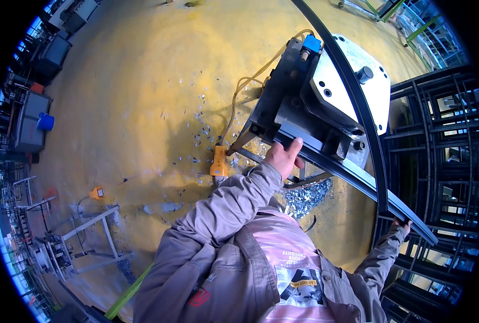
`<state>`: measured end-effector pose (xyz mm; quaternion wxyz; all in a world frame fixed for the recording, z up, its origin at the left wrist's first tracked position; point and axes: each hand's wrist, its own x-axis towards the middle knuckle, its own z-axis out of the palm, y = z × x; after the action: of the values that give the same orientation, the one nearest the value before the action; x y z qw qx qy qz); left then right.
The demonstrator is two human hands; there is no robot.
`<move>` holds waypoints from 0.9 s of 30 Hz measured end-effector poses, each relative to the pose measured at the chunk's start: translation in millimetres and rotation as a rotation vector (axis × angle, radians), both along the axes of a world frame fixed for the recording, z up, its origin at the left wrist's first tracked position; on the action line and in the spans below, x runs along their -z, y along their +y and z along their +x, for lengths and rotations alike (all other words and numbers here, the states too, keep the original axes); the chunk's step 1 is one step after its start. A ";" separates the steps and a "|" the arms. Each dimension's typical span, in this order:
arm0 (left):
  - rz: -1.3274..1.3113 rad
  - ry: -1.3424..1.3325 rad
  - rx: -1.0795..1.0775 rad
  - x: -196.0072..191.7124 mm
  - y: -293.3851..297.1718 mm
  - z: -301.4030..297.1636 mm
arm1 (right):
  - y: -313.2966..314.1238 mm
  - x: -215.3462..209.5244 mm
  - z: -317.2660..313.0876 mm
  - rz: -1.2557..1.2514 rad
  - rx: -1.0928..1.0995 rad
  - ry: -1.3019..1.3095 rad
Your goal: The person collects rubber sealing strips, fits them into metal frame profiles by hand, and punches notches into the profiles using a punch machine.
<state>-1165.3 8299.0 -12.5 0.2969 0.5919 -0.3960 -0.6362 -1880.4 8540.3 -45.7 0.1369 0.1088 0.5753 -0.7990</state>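
A long dark metal bar (358,180) lies across the bed of a grey punching machine (298,91) with a white faceplate (347,81). My left hand (284,156) grips the bar's near edge where it enters the machine. At the bar's outer end on the right, my right hand (401,225) holds it from below. A second thin black bar (358,107) curves over the machine from the top of the view down toward my right hand. Both sleeves are grey.
A yellow foot pedal (218,161) with a yellow hose sits on the yellow floor left of the machine. Metal chips (306,196) are heaped under it. Stacked dark metal frames (438,156) stand at the right. A grey metal stand (88,231) and an orange device (96,192) are at the left.
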 end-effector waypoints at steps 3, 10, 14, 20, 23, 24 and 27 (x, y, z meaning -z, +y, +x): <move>-0.033 0.027 -0.038 10.6 -1.7 -5.3 | -5.5 4.7 -6.3 -0.078 -0.001 0.005; 0.049 0.110 -0.134 -27.5 -2.9 -0.2 | 18.8 24.6 -22.8 -0.228 -0.238 -0.100; 0.052 0.031 -0.185 -13.2 -5.7 4.0 | -6.8 47.2 -6.9 -0.264 -0.196 -0.167; 0.163 0.338 -0.382 2.0 -15.3 1.8 | 33.9 54.4 -93.2 -0.233 -0.063 -0.067; 0.082 0.360 -0.445 -6.7 -14.6 10.0 | 13.6 72.2 -50.3 -0.270 -0.033 -0.120; 0.076 0.365 -0.438 -3.6 -15.7 13.9 | 17.0 68.5 -39.5 -0.260 -0.037 -0.110; 0.084 0.318 -0.495 -11.3 -7.4 20.0 | 7.8 66.7 -2.0 -0.215 -0.067 -0.095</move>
<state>-1145.3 8291.7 -1.2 0.4764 0.5751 -0.1614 -0.6451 -1882.4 8548.1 -112.5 0.2017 0.1121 0.4826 -0.8449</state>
